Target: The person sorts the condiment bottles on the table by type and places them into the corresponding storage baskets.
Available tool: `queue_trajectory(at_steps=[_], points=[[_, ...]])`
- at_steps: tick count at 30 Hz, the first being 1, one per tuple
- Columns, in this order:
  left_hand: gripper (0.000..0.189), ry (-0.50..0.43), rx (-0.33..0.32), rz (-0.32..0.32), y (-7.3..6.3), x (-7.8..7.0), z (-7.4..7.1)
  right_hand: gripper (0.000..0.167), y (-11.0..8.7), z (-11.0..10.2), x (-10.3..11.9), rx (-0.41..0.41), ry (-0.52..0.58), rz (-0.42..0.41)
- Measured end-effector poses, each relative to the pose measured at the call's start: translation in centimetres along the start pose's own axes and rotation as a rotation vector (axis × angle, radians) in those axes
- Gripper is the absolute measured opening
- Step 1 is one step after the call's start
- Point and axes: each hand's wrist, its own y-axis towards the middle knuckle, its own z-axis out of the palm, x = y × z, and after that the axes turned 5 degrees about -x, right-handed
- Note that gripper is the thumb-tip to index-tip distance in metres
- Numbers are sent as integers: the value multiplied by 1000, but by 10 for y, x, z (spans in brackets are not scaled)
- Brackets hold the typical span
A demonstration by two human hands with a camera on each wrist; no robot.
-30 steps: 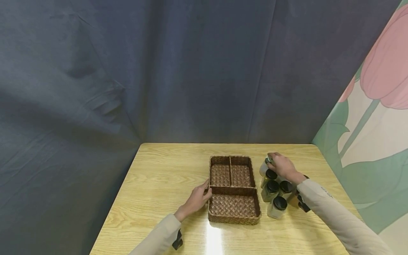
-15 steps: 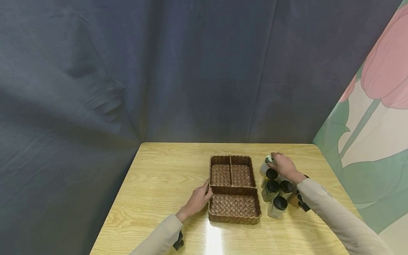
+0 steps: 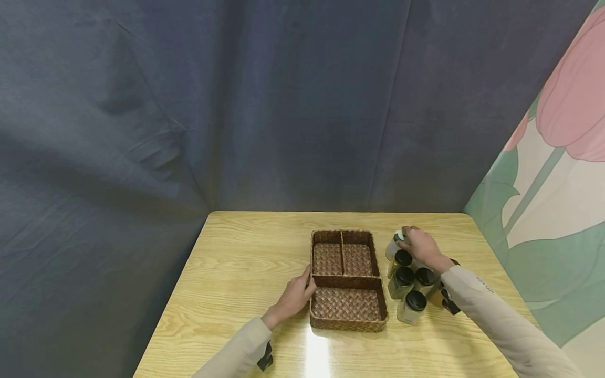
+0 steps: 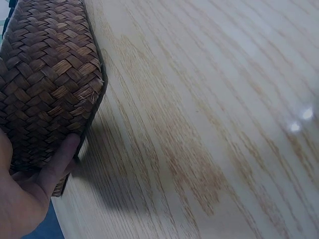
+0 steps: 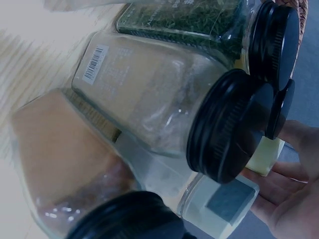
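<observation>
One jar [image 3: 392, 249] pinched in right fingers [image 5: 279, 189] could, if dragged sideways, topple black-lidded jars [image 3: 404, 276] as straight left fingers [image 4: 60, 162] touch the basket [image 3: 347, 323].

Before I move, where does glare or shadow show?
Head: white glare on the table in front of the woven tray; left wrist: two glints at right, soft shadow beside the tray; right wrist: table washed out at left, small highlights on the jars.

White glare on the tabletop [image 3: 250, 252], dim curtain [image 3: 302, 115], hazy right-wrist view washed out at left
</observation>
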Motion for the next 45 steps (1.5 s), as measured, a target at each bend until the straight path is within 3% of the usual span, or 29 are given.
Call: queue_trajectory(at_steps=[22,45], points=[[62,-58,-5,-22,-1,5,1,43,2,-5,2,-42,-13,-33],[62,-77,-17,-5,-2,3,1,42,12,-25,22,-141,84,-79]])
